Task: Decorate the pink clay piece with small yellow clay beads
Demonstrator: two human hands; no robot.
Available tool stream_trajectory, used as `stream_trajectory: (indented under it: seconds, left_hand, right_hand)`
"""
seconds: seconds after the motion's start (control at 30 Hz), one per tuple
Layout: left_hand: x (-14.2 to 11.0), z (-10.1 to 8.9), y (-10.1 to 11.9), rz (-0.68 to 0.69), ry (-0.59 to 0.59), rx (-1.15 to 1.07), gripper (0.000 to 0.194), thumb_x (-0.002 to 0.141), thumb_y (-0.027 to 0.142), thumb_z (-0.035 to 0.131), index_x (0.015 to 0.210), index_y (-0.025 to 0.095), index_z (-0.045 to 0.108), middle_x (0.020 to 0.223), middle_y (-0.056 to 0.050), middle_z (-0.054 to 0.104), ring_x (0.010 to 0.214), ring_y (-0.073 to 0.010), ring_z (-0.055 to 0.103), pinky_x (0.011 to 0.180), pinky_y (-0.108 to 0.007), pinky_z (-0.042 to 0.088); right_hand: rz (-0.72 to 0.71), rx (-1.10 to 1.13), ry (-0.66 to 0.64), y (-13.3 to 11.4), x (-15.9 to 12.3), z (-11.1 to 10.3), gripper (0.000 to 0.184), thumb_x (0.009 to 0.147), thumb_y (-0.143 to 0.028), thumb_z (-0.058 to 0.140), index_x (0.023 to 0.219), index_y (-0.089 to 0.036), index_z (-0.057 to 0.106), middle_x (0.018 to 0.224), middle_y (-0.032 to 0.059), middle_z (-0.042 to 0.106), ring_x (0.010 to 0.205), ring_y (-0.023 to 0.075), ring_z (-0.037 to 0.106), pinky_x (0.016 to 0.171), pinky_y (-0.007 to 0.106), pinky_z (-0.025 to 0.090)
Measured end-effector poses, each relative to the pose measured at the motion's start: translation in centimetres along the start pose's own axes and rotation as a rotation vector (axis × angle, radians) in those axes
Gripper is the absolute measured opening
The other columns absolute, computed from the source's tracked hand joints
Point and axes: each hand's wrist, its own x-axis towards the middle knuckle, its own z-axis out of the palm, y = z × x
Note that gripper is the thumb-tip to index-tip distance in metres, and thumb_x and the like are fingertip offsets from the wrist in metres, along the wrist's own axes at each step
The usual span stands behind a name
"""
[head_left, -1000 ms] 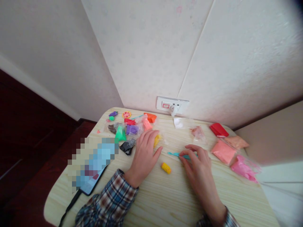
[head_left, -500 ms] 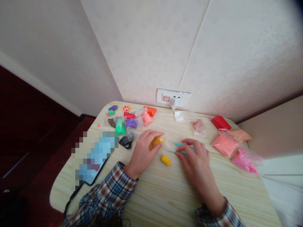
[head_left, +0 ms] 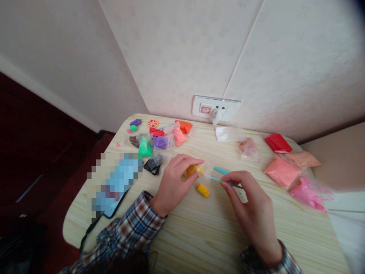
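Observation:
My left hand (head_left: 178,179) is closed around a small clear bag of yellow clay (head_left: 193,170), the bag's clear end sticking out to the right. Between thumb and fingertips, my right hand (head_left: 248,201) pinches a thin turquoise modelling tool (head_left: 214,178), its tip pointing left at the bag. Whether the tip touches the bag I cannot tell. Below the bag lies a short yellow clay piece (head_left: 203,190) with a bumpy surface. A second, wider turquoise tool (head_left: 221,170) rests on the table just behind the right fingers.
Bags of green clay (head_left: 145,147), purple clay (head_left: 160,142) and black clay (head_left: 153,165) lie at left, near a phone (head_left: 116,190). Pink clay bags (head_left: 282,171) and a red packet (head_left: 278,143) are at right. A wall socket (head_left: 216,108) holds a plug behind the table (head_left: 182,236).
My right hand has lifted the thin turquoise tool off the table and turned it, leaving the wider one lying. My left hand keeps its hold on the yellow bag. The view has shifted slightly.

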Motion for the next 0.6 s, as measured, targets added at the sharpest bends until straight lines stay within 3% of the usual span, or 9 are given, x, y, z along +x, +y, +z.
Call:
stream_trajectory:
  seconds: [0.6]
  left_hand:
    - [-0.44, 0.26, 0.03, 0.142, -0.054, 0.093, 0.024, 0.091, 0.012, 0.058, 0.113, 0.014, 0.069, 0.099, -0.007, 0.073, 0.094, -0.0183, 0.065, 0.087, -0.033, 0.052]
  right_hand:
    - [-0.034, -0.070, 0.025, -0.34, -0.02, 0.02, 0.008, 0.091, -0.012, 0.062, 0.089, -0.018, 0.059, 0.082, 0.0003, 0.061, 0.077, 0.0133, 0.055, 0.067, 0.025, 0.044]
